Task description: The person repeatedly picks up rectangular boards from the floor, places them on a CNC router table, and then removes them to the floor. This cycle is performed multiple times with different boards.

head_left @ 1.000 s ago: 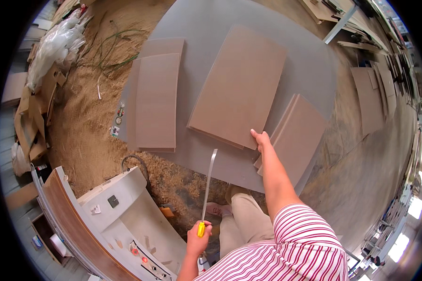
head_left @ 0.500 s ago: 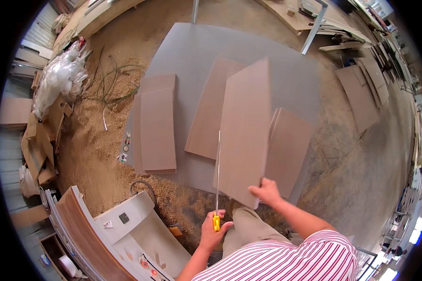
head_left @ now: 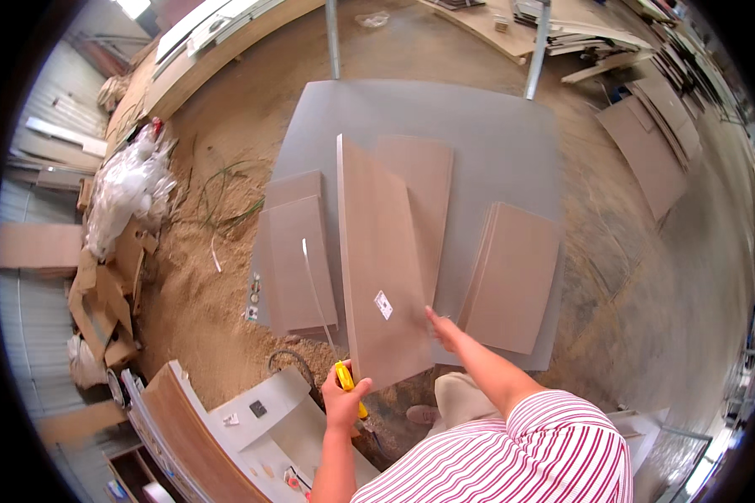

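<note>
A tall light-brown board (head_left: 384, 243) with a small white label (head_left: 383, 305) stands tilted above the grey sheet (head_left: 512, 138). My right hand (head_left: 444, 328) is on its lower right edge, with some fingers hidden behind the panel. My left hand (head_left: 342, 398) is closed around a yellow tape measure (head_left: 345, 376) beside the board's lower left corner. From it a thin pale blade (head_left: 316, 283) reaches forward. Other boards lie on the sheet: a stack on the left (head_left: 298, 260), one behind the raised panel (head_left: 428, 193), and a stack on the right (head_left: 518, 277).
Crumpled clear plastic (head_left: 130, 189) and torn cardboard (head_left: 101, 293) lie at the left. Near my left arm is a white-and-brown cabinet-like piece (head_left: 184, 411). Metal posts (head_left: 333, 38) rise beyond the sheet. More panels (head_left: 646, 151) lean at the right.
The raised board has swung left and turned, bringing its labelled face into view. Both hands have moved left, and the tape blade now leans leftward.
</note>
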{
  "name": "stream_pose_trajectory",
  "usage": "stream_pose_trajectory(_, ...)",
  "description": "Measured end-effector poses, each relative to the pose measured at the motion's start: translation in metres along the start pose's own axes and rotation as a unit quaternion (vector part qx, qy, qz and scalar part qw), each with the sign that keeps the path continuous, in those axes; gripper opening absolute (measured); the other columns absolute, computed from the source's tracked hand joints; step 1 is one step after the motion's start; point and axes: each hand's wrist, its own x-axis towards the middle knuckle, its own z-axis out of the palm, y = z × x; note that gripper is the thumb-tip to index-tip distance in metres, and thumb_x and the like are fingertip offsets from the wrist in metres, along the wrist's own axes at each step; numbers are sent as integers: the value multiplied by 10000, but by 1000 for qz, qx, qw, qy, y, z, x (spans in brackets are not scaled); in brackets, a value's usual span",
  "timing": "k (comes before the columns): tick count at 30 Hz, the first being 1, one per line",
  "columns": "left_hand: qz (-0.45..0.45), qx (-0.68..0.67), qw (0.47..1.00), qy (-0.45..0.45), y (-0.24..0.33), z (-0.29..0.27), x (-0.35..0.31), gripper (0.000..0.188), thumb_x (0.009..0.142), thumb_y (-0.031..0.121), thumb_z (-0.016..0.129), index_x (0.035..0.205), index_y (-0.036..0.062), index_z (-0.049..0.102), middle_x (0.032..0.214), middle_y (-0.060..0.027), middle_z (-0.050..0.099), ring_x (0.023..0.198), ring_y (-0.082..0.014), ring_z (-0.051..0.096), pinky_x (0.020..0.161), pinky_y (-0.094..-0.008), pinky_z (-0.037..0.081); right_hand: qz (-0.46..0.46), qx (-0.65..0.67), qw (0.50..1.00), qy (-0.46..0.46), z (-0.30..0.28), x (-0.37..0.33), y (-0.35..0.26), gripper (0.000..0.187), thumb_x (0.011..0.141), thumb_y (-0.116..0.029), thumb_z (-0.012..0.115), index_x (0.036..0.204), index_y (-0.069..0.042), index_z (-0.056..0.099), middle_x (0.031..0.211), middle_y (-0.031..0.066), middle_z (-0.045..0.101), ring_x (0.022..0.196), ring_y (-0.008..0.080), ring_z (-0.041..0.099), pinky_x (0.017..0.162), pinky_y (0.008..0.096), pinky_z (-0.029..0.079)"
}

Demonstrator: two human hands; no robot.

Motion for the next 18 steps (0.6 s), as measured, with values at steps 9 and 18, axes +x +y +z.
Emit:
stream_pose_trajectory(9,-19,-107,990,87,31,-60,-158,503,716,-3,804,1168,-21,584,1051,-74,658,965,-153,631,868,-297,516,-120,47,973,-192,22,-63,1,742,935,-604,573,1293,46,555,1232,121,631,1133,224,574,968,380,460)
stream_pose_trajectory(18,-6,-146,937,317,-55,-39,-356,407,865,53,734,1197,40,499,1098,-74,605,1032,-173,595,958,-322,465,-296,-66,898,-321,141,-216,-18,648,1007,-565,459,1292,0,595,1232,71,629,1131,161,529,1015,306,386)
